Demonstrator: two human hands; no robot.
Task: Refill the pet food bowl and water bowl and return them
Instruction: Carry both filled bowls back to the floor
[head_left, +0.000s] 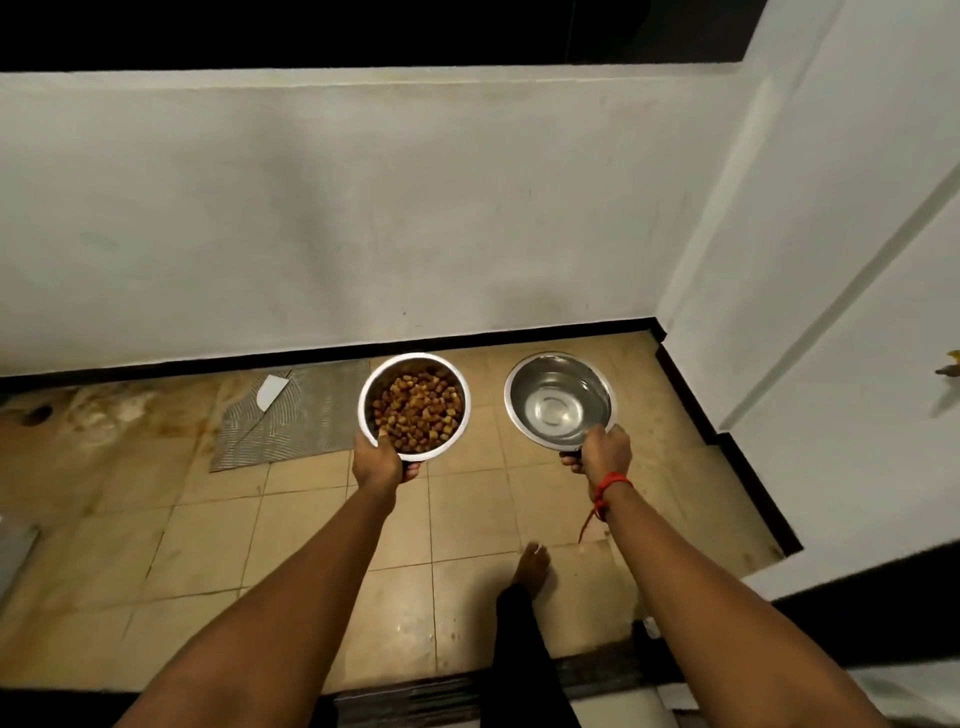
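Note:
Two steel bowls are held out over the tiled floor near the wall. The food bowl (414, 370) on the left is full of brown kibble; my left hand (379, 462) grips its near rim, thumb inside the rim and fingers underneath. The water bowl (558, 400) on the right holds clear water; my right hand (605, 452), with a red thread at the wrist, grips its near rim the same way. Whether either bowl touches the floor I cannot tell.
A grey striped mat (301, 415) with a white patch lies on the floor left of the food bowl. The white wall (363, 208) with a black skirting runs behind the bowls. A white door or wall (831, 312) closes the right side. My bare foot (532, 564) stands below the bowls.

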